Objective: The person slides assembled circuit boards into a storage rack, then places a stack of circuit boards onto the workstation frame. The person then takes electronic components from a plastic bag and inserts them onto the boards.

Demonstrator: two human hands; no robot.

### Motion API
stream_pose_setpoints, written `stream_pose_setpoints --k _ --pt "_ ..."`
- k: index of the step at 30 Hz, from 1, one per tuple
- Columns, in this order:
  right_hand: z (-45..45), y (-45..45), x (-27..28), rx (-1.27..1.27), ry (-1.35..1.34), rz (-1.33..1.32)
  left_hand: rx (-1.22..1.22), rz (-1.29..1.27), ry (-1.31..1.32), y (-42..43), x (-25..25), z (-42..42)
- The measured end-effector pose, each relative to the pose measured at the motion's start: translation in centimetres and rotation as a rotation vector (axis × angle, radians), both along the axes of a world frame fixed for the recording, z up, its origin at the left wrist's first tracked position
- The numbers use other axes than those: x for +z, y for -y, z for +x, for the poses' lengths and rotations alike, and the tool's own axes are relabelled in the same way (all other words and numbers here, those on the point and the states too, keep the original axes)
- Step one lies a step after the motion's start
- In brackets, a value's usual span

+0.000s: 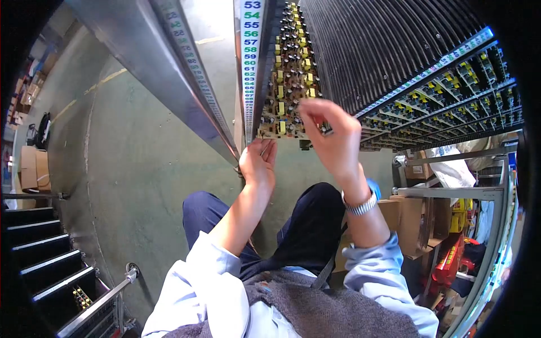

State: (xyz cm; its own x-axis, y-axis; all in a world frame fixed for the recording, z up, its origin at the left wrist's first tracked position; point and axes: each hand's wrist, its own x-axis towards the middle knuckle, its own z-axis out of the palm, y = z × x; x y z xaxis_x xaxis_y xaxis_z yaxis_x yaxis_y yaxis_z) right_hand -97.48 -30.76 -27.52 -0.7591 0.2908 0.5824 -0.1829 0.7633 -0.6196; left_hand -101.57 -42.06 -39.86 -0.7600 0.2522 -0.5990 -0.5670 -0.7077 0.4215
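A circuit board [289, 84] with yellow and dark parts stands at the upper middle, beside a numbered strip [251, 62] on a metal rail. My left hand [261, 160] is at the board's lower left corner, its fingers bent together under the edge; what they grip is hard to make out. My right hand [333, 132], with a watch on the wrist, is raised over the board's lower right side. Its thumb and index finger curve towards each other, and the space within them shows no clear object. Black ribbed trays [372, 50] stand right behind it.
More boards sit in a rack [445, 96] at the right. Below it are cardboard boxes [408, 222] and a metal frame [451, 192]. A wheeled rack with black shelves [48, 250] stands at the lower left. A wide metal beam [152, 73] crosses the upper left.
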Motion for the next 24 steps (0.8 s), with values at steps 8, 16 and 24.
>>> stream_pose_setpoints --k 8,16,24 --pt "10.5 0.4 -2.3 -0.015 0.234 -0.018 0.004 -0.014 0.007 0.0 -0.1 -0.2" --pt "17.3 3.4 -6.2 0.105 0.333 -0.166 -0.639 -1.148 -0.945 15.0 -2.0 8.5" --pt "19.0 9.5 -1.8 0.292 0.457 -0.38 -1.384 -1.773 -1.334 20.5 3.5 11.4"
